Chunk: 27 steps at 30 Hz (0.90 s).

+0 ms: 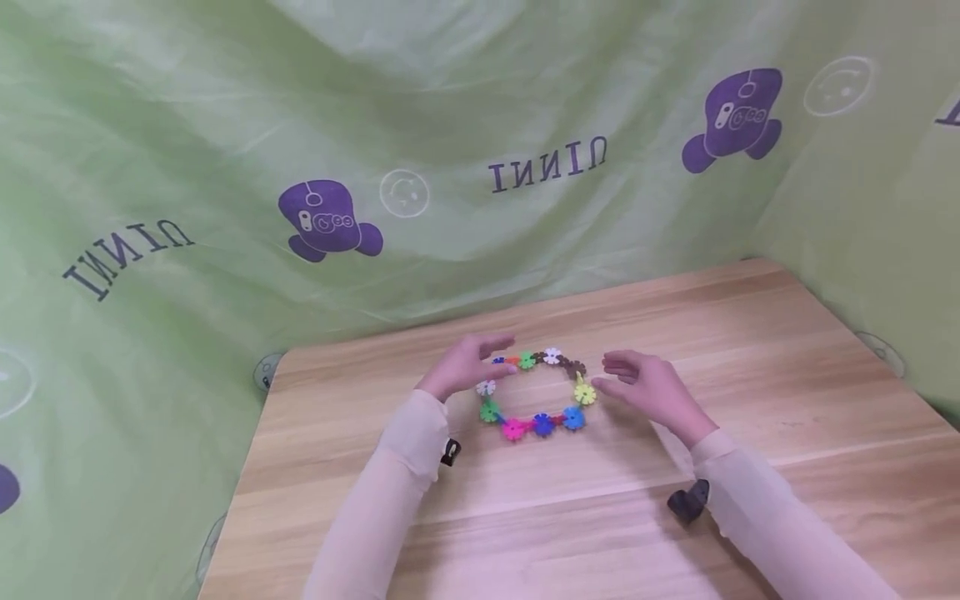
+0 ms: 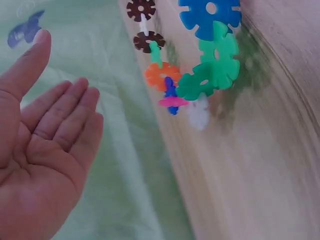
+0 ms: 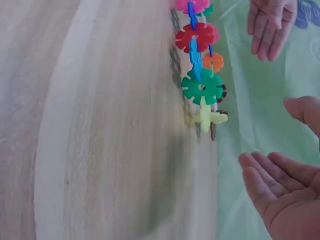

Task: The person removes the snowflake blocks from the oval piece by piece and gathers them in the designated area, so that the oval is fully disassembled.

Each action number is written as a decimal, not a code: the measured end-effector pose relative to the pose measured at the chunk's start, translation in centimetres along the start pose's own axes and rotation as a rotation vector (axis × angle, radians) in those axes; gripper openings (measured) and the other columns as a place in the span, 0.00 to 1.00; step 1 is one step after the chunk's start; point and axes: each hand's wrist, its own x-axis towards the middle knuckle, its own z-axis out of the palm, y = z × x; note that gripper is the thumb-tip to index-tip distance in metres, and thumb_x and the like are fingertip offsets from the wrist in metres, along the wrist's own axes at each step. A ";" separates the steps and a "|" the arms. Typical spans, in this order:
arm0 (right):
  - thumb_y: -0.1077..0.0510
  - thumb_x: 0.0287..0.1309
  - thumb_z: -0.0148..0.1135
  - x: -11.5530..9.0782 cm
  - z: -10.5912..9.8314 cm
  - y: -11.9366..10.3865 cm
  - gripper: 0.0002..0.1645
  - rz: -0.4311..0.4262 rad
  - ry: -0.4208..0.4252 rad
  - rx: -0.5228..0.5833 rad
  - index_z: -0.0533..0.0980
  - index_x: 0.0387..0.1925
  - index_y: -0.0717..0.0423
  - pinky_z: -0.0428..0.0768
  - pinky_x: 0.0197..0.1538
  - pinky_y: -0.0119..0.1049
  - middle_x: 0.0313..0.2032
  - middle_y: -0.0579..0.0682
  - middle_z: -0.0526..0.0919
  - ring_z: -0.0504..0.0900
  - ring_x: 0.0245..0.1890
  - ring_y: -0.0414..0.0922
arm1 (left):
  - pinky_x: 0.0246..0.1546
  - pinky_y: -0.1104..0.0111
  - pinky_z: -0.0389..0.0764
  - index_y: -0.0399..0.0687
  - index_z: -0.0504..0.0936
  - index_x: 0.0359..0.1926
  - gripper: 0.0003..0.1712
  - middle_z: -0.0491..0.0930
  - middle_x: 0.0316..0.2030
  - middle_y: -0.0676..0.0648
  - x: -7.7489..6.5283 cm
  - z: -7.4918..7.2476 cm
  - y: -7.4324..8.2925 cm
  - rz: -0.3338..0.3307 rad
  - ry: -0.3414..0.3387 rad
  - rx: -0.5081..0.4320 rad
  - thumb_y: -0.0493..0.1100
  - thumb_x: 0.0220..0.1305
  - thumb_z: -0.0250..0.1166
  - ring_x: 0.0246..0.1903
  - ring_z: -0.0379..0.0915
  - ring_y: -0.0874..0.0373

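A closed ring of linked plastic snowflake discs (image 1: 543, 425) lies on the wooden table, in pink, blue, green, yellow, white, brown and orange. My left hand (image 1: 468, 367) is at the ring's left side, fingers extended and the palm bare in the left wrist view. Whether it touches the discs cannot be told from the head view. Off the ring's right side, near the yellow disc (image 1: 585, 394), my right hand (image 1: 648, 387) hovers with fingers extended and holds nothing. In the right wrist view, the green disc (image 3: 202, 86) and red disc (image 3: 194, 37) stand along the chain.
The wooden table (image 1: 787, 358) has its back edge close to a green cloth backdrop (image 1: 465, 275) with purple figures and lettering. Black wrist devices (image 1: 688, 502) sit at both cuffs. Cloth also hangs along the right side.
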 end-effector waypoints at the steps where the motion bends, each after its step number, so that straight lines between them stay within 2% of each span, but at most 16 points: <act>1: 0.45 0.60 0.67 0.2 0.0 0.2 0.41 0.028 0.000 0.031 0.67 0.65 0.68 0.78 0.61 0.52 0.62 0.67 0.75 0.78 0.59 0.62 | 0.69 0.55 0.68 0.52 0.69 0.70 0.37 0.72 0.67 0.48 0.4 0.0 -0.3 -0.004 -0.007 -0.045 0.48 0.61 0.70 0.68 0.67 0.45; 4: 0.45 0.60 0.68 0.8 0.1 0.8 0.43 0.096 -0.002 0.118 0.65 0.66 0.67 0.77 0.63 0.51 0.63 0.66 0.74 0.77 0.61 0.60 | 0.68 0.55 0.69 0.51 0.70 0.69 0.36 0.74 0.65 0.47 1.7 0.1 -1.0 -0.027 -0.026 -0.139 0.46 0.61 0.71 0.66 0.70 0.47; 8: 0.47 0.59 0.68 1.4 0.3 1.7 0.43 0.150 0.001 0.192 0.65 0.66 0.67 0.75 0.64 0.51 0.63 0.66 0.74 0.76 0.62 0.60 | 0.67 0.56 0.71 0.47 0.71 0.68 0.35 0.76 0.64 0.46 3.4 0.4 -1.9 -0.039 -0.051 -0.194 0.43 0.61 0.70 0.64 0.72 0.50; 14: 0.49 0.59 0.68 2.0 1.0 2.2 0.41 0.182 -0.009 0.230 0.65 0.66 0.69 0.75 0.65 0.52 0.62 0.67 0.74 0.76 0.61 0.61 | 0.67 0.56 0.71 0.45 0.71 0.68 0.35 0.76 0.64 0.44 5.7 1.3 -2.9 -0.033 -0.109 -0.210 0.41 0.60 0.71 0.64 0.72 0.49; 19: 0.49 0.59 0.69 2.5 1.8 2.4 0.40 0.212 -0.023 0.218 0.66 0.65 0.68 0.75 0.64 0.51 0.61 0.67 0.76 0.77 0.61 0.61 | 0.67 0.57 0.71 0.41 0.70 0.68 0.36 0.75 0.64 0.42 7.0 2.6 -3.3 -0.076 -0.174 -0.248 0.38 0.59 0.70 0.65 0.71 0.48; 22: 0.49 0.59 0.69 3.0 2.2 2.1 0.39 0.205 -0.026 0.193 0.68 0.63 0.68 0.76 0.63 0.51 0.59 0.66 0.78 0.79 0.59 0.60 | 0.66 0.58 0.72 0.42 0.72 0.66 0.34 0.77 0.62 0.43 7.5 3.1 -3.0 -0.085 -0.174 -0.202 0.38 0.59 0.71 0.63 0.72 0.48; 27: 0.49 0.58 0.69 3.8 2.5 1.5 0.37 0.186 -0.017 0.159 0.70 0.61 0.69 0.79 0.61 0.49 0.56 0.65 0.80 0.81 0.56 0.59 | 0.66 0.59 0.72 0.48 0.76 0.64 0.31 0.79 0.60 0.48 8.7 3.4 -2.1 -0.055 -0.185 -0.044 0.43 0.59 0.72 0.62 0.74 0.52</act>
